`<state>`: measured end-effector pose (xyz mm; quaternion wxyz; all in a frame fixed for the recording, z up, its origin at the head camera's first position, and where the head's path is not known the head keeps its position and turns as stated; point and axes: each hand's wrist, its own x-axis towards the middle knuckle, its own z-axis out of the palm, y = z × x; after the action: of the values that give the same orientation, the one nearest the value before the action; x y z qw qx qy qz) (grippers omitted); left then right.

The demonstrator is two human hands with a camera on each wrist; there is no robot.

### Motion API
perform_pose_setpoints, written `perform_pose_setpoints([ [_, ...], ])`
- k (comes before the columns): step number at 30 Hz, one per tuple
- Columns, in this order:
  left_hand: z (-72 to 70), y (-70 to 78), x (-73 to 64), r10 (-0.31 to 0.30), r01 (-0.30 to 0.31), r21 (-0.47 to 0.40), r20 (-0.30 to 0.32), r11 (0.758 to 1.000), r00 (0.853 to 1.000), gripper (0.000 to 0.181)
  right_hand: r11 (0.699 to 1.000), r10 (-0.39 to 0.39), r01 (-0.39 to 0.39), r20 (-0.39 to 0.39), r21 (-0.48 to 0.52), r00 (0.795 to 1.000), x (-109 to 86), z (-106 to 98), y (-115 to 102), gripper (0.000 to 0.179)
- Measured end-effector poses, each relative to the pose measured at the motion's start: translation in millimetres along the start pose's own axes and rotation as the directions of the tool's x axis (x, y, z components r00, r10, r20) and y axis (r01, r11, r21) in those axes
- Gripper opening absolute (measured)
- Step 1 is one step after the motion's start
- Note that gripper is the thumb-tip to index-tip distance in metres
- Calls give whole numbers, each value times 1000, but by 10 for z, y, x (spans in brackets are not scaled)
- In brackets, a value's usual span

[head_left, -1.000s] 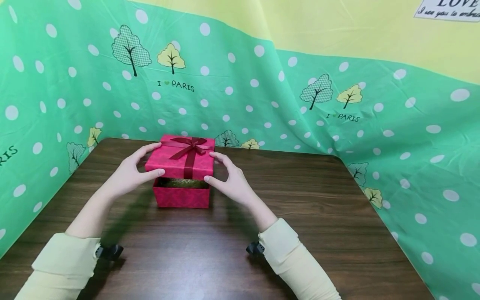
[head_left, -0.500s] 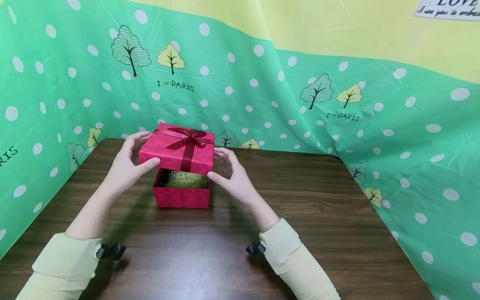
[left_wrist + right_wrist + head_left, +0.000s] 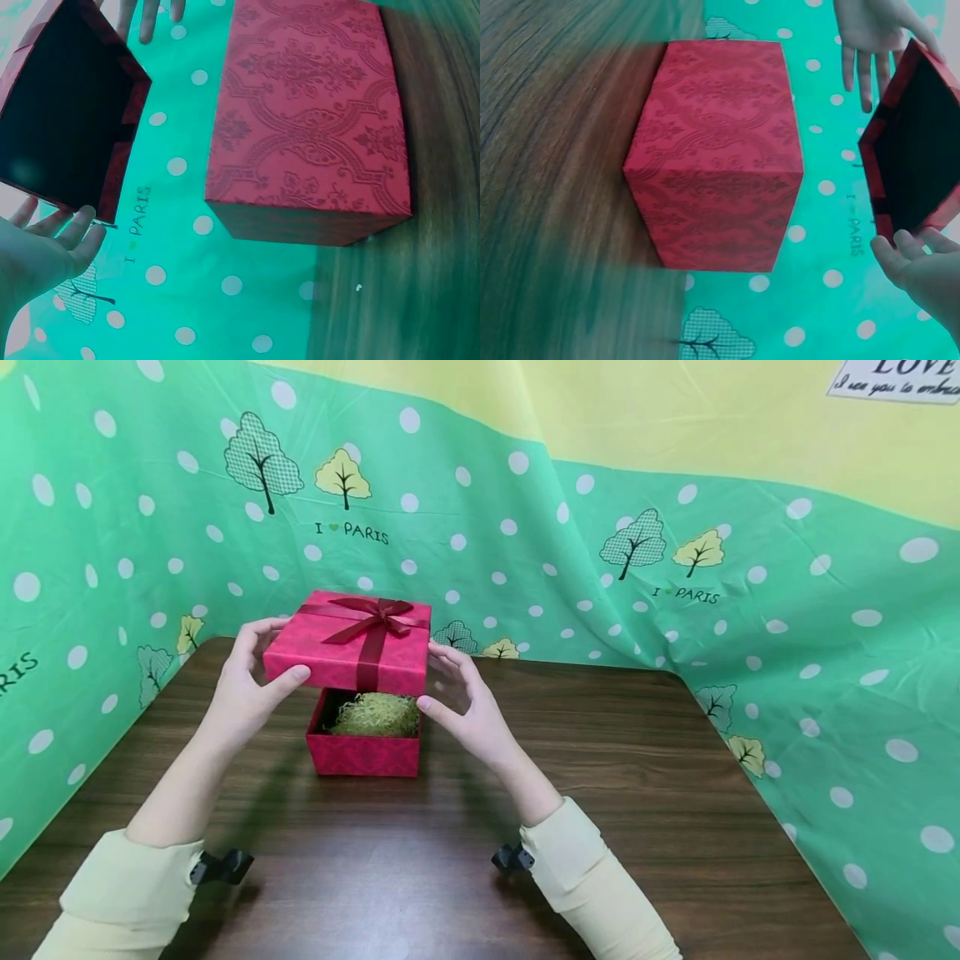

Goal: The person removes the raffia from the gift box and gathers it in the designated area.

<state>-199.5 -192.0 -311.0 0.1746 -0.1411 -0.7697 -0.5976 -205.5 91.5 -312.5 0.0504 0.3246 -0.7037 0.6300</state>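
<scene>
A red gift-box lid (image 3: 307,647) with a dark red ribbon bow (image 3: 378,618) is held up above its box (image 3: 363,756), tilted with its left side lower. My left hand (image 3: 240,697) grips the lid's left edge, thumb on the front side. At the right edge, my right hand (image 3: 480,718) holds it with the thumb at the front corner. Yellow-green shredded filler (image 3: 375,714) shows inside the box. Both wrist views reveal the lid's dark hollow underside (image 3: 64,112) and the patterned outer walls (image 3: 720,112) of the box.
The box stands on a dark wood table (image 3: 600,827) toward its back left. Behind and beside the table hangs a green and yellow cloth (image 3: 480,493) with white dots and trees. Small black cameras (image 3: 221,866) sit at both cuffs.
Both hands have raised the lid off the box, and it has shifted slightly left and back. More of the filler has come into view. The box has stayed in place.
</scene>
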Motion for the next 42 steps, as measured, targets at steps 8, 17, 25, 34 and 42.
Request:
perform_pose_setpoints([
  [8, -2, 80, -32, 75, -67, -233, 26, 970, 997, 63, 1000, -11, 11, 3, 4, 1000, -5, 33, -250, 67],
  [17, -19, 152, -76, 107, -105, -134, 5, 985, 994, 69, 1000, -20, 20, -5, -18, 1000, 27, 37, -329, 70],
  [25, -58, 185, -117, 50, -45, 140, -37, 989, 998, 73, 1000, -29, 29, -41, 11, 999, 61, 67, -373, 68],
  [34, -130, 216, -175, 64, -54, 201, -46, 978, 997, 74, 999, 15, -14, -37, 45, 999, 62, 111, -427, 68],
  [42, -228, 184, -216, 122, -110, 276, -26, 955, 992, 70, 997, -28, 29, -12, 69, 1000, 75, 167, -371, 66],
])
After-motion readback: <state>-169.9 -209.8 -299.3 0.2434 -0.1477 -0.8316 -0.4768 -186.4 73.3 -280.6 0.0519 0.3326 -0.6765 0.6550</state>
